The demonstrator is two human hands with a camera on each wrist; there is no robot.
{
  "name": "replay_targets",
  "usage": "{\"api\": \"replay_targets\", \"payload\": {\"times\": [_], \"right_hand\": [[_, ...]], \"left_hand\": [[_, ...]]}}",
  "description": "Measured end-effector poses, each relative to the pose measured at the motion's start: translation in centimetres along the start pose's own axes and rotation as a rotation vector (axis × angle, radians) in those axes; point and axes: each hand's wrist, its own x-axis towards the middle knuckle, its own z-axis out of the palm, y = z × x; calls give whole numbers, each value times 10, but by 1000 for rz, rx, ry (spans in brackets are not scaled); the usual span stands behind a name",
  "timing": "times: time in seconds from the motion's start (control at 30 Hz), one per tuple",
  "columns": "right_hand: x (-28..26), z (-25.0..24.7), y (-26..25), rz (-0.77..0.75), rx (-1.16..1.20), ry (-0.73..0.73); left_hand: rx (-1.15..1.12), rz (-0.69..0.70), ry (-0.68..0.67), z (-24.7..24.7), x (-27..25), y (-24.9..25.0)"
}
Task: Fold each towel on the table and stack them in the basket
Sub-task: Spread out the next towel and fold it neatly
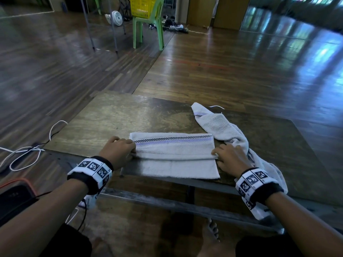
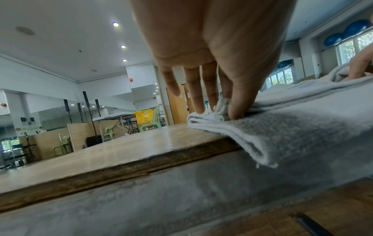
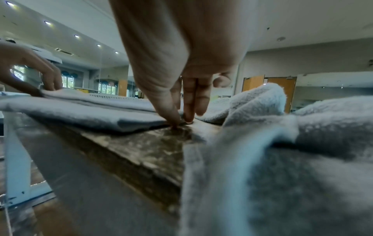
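Observation:
A white towel [image 1: 176,154] with a checkered and lavender stripe lies half folded along the near edge of the wooden table [image 1: 130,115]. My left hand [image 1: 132,150] pinches the folded layers at its left end; the left wrist view shows thumb and fingers closed on that corner [image 2: 222,110]. At the right end my right hand [image 1: 216,153] pinches the fold's edge, fingertips [image 3: 189,118] down at the tabletop. A second white towel [image 1: 222,130] lies crumpled to the right, its end hanging over the front edge. The yellow basket [image 1: 143,6] sits on a green chair far across the room.
The green chair [image 1: 148,30] with the basket stands several metres beyond the table on the wooden floor. A small fan [image 1: 117,17] and metal stand legs are near it. White cables [image 1: 27,154] and a dark device [image 1: 13,199] lie on the floor to my left.

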Motion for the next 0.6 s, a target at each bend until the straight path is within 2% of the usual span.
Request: {"api": "replay_targets", "payload": {"times": [0.23, 0.37, 0.47, 0.53, 0.6], "right_hand": [[10, 2, -6, -45, -68, 61], [7, -7, -1, -41, -31, 247], [-2, -18, 1, -108, 31, 425], [-11, -21, 2, -186, 103, 465], [-21, -18, 2, -267, 165, 416]], "left_hand": [[5, 7, 176, 8, -3, -8], [-17, 34, 308, 1, -7, -18], [-75, 39, 401, -10, -17, -19], [-109, 56, 409, -11, -25, -18], [-116, 116, 356, -4, -33, -17]]}}
